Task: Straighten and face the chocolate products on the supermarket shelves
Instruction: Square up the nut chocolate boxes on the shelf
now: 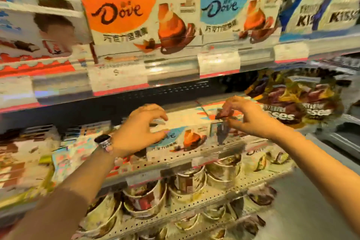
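Chocolate shelves, stacked tiers

Orange Dove carton [124, 19] at eleven o'clock, blue Dove carton [239, 15] to its right; paper tubs [148, 200] at six.

This is a shop, a supermarket confectionery aisle. Tiered metal shelves [194, 163] with perforated decks carry packaged sweets in rows, and paper price tags [219, 63] sit in clear strips along the shelf edges. Orange Dove boxes [124, 17] and blue Dove boxes [233, 13] face outward on the upper shelf, Kisses bags [303, 109] hang to the right, and paper tubs [185, 185] fill the lower tiers.
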A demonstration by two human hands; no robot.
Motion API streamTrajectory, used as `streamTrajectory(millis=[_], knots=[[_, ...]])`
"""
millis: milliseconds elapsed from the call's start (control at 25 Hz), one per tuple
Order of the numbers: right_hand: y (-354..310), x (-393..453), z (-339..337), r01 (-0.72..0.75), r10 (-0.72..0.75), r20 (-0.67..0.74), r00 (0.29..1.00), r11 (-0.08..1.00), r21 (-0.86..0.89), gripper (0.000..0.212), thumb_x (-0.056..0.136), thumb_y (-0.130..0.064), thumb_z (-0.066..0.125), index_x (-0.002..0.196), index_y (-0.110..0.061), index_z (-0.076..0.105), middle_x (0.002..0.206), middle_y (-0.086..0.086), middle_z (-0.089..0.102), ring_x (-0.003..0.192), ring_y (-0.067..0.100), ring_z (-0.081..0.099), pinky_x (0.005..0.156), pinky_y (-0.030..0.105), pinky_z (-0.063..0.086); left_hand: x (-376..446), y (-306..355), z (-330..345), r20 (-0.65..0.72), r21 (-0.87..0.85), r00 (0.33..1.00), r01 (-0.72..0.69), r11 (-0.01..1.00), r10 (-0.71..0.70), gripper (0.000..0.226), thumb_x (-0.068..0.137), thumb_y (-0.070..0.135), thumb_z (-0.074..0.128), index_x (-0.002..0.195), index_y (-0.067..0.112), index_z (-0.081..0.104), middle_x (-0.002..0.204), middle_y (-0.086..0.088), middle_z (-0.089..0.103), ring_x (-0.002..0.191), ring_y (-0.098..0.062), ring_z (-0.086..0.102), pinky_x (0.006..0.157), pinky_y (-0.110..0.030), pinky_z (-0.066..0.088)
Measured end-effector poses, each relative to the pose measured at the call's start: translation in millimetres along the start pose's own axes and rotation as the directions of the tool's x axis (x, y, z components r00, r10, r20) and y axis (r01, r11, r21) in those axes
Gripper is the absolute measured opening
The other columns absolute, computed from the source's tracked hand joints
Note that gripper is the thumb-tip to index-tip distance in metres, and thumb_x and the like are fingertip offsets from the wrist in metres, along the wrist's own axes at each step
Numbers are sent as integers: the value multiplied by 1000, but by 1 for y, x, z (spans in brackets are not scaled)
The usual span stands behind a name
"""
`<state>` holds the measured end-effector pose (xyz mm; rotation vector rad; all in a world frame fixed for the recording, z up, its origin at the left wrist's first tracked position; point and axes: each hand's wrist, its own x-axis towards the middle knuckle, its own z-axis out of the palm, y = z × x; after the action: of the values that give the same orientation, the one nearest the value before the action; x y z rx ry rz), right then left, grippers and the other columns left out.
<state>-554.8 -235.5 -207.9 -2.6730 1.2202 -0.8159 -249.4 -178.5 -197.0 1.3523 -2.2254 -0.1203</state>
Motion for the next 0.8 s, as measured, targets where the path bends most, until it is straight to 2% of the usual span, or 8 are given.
streamTrajectory(millis=[80,160,320,480,560,640,720,800], knots=[[25,0,-5,25,-17,73,997,994,-107,23,72,-19,75,94,-16,69,103,3,59,98,17,56,84,29,43,17,8,20,25,28,999,32,999,-33,41,69,44,75,101,18,68,113,5,59,107,-10,53,96,-30,42],[42,3,-5,52,-34,119,992,987,-153,30,71,-27,77,97,-16,68,108,4,59,101,21,56,84,37,47,27,17,36,43,64,994,95,993,-98,42,71,37,77,108,20,65,118,5,57,111,-11,51,97,-26,39],[57,13,-1,119,-97,175,980,985,-122,26,73,-31,75,92,-14,71,111,5,58,101,25,56,85,35,45,30,24,44,5,37,974,225,974,-226,42,71,30,78,109,22,64,120,5,57,112,-11,51,98,-27,40],[61,19,-4,173,-151,201,968,980,-98,20,81,-32,68,94,-16,67,120,3,56,104,21,56,85,29,42,27,23,44,3,-36,960,278,960,-278,40,67,33,79,104,28,64,118,10,55,110,-8,53,98,-32,45],[60,20,-14,165,-161,171,972,986,-12,16,84,-35,62,93,-23,60,114,2,61,99,21,59,83,37,48,26,23,46,-3,-55,956,294,954,-294,38,67,31,79,102,30,63,118,11,55,110,-6,52,98,-26,44],[55,18,-28,158,-161,165,973,987,27,16,84,-45,51,91,-32,51,97,-1,66,85,19,62,73,43,51,27,25,46,-15,-74,952,305,950,-306,37,68,28,80,101,31,63,117,11,56,109,-3,52,97,-19,42],[47,17,-39,174,-186,158,970,981,82,19,85,-48,46,94,-32,51,89,-5,67,80,18,63,69,47,52,27,25,45,-11,-86,951,308,947,-310,37,68,27,80,101,31,63,117,10,57,108,-1,52,95,-14,41],[34,18,-46,195,-218,137,966,967,161,26,84,-49,45,100,-30,54,92,-5,67,83,20,65,70,49,52,27,28,42,8,-53,952,307,950,-307,37,70,28,78,105,27,64,121,7,58,111,-3,52,95,-15,40]])
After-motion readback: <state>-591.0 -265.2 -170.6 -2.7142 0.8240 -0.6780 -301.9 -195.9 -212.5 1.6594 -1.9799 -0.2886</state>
